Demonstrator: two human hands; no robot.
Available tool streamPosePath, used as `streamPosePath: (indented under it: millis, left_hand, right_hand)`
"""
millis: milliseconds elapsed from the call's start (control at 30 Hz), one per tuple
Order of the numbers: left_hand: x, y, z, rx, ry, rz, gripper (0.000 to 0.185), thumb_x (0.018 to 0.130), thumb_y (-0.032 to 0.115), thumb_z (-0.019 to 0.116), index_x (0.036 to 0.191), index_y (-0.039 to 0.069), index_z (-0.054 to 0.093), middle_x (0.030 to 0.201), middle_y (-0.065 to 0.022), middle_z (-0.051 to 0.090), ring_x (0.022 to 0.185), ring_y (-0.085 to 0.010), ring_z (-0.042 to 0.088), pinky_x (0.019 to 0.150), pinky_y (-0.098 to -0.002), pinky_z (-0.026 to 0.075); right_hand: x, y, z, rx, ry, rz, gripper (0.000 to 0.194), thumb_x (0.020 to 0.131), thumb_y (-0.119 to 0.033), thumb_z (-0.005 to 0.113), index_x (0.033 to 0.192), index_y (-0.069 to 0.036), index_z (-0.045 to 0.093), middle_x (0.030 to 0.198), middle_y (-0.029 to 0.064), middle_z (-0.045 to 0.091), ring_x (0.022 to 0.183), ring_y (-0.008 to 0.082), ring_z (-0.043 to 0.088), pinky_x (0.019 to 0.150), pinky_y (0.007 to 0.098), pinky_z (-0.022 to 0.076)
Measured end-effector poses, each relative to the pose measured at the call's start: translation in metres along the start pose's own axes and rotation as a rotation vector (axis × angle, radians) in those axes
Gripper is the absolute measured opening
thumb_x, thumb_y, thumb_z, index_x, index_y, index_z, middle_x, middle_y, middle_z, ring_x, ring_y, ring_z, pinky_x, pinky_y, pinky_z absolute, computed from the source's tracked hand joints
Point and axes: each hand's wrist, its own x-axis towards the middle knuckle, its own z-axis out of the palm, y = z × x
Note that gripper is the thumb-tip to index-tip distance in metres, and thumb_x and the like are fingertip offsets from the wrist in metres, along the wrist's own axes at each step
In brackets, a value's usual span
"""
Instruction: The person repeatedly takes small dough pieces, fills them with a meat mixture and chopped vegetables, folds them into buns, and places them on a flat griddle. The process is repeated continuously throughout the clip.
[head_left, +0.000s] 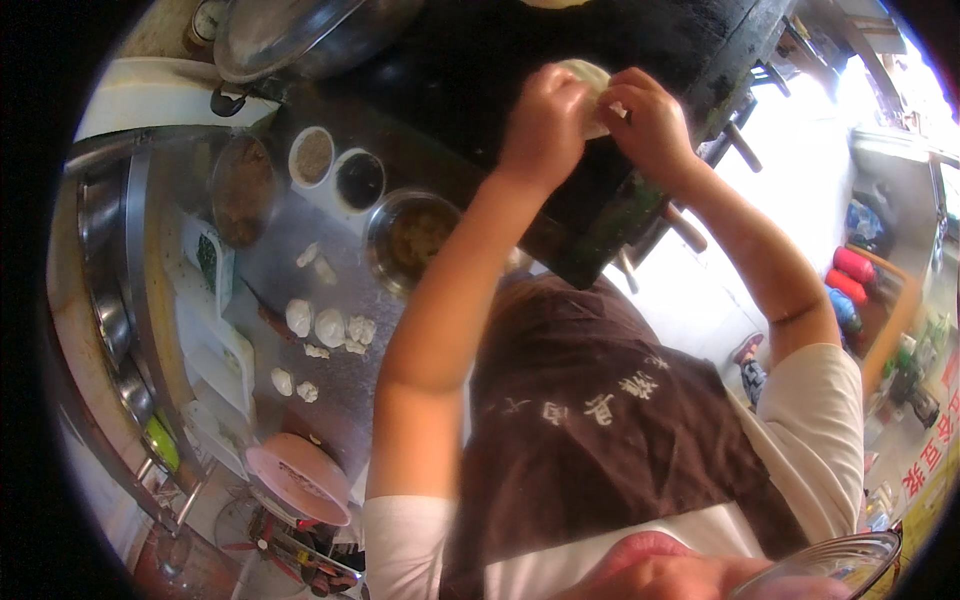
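A round flat piece of pale dough (588, 75) is held up between my two hands, above a large dark griddle (442, 82). My left hand (553, 112), blurred, grips its left side with bent fingers. On the other side, my right hand (643, 112) pinches the edge between thumb and fingers. Part of the dough is hidden behind my fingers. Another pale round piece (555, 3) lies on the griddle at the top edge of the view. Several dough lumps (330, 328) rest on the floured worktop (337, 382) to the left.
Beside the griddle stand a steel bowl (412, 232), a cup of brownish powder (311, 156) and a cup of dark contents (360, 180). A pink basin (300, 480) sits lower left. Handles (684, 229) project from the griddle's right side. A large metal lid (289, 34) is at upper left.
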Motion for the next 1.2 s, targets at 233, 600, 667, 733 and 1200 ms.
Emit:
streamPosePath:
  millis: [233,600,667,733,1200]
  left_hand:
    - [0.010,-0.015,0.007,-0.169,-0.205,-0.166,0.014,0.079,-0.002,0.058,0.092,0.001,0.064,0.096,-0.0174,0.062,0.096,-0.0349,0.059,0.082,-0.0412,0.049]
    - [-0.020,-0.001,-0.039,0.211,-0.280,0.220,0.039,0.086,0.018,0.062,0.123,0.005,0.059,0.126,-0.0124,0.058,0.119,-0.0295,0.052,0.104,-0.0415,0.037]
    - [-0.031,-0.006,-0.026,0.215,-0.332,0.131,0.044,0.089,0.022,0.059,0.129,0.004,0.054,0.135,-0.0156,0.050,0.127,-0.0308,0.046,0.107,-0.0458,0.032]
    - [-0.028,-0.013,-0.025,0.227,-0.402,0.034,0.047,0.090,0.024,0.056,0.131,0.001,0.051,0.143,-0.0141,0.043,0.133,-0.0258,0.039,0.111,-0.0458,0.027]
    - [-0.031,-0.007,-0.006,0.457,-0.230,-0.137,0.061,0.091,0.029,0.056,0.142,0.003,0.034,0.148,-0.0176,0.035,0.140,-0.0318,0.028,0.113,-0.0507,0.018]
  right_hand:
    - [-0.001,-0.012,-0.004,0.285,0.062,0.246,0.009,0.078,0.000,0.068,0.086,-0.003,0.066,0.089,0.0074,0.064,0.075,0.0230,0.065,0.066,0.0302,0.0533]
    - [-0.041,-0.002,-0.005,-0.081,-0.095,-0.141,0.053,0.086,-0.018,0.063,0.136,-0.014,0.046,0.145,0.0099,0.038,0.134,0.0266,0.036,0.109,0.0454,0.0312]
    - [-0.018,-0.006,-0.008,-0.153,-0.365,-0.105,0.066,0.094,-0.032,0.051,0.150,-0.017,0.021,0.157,0.0044,0.014,0.145,0.0205,0.011,0.118,0.0475,0.0048]
    - [-0.006,-0.002,-0.017,-0.097,-0.200,-0.123,0.063,0.094,-0.030,0.051,0.149,-0.016,0.023,0.157,0.0051,0.016,0.144,0.0208,0.014,0.118,0.0477,0.0066]
    - [0.045,0.019,0.008,-0.044,-0.262,-0.343,0.041,0.097,-0.021,0.047,0.138,-0.016,0.046,0.147,0.0037,0.039,0.137,0.0224,0.035,0.117,0.0448,0.0170]
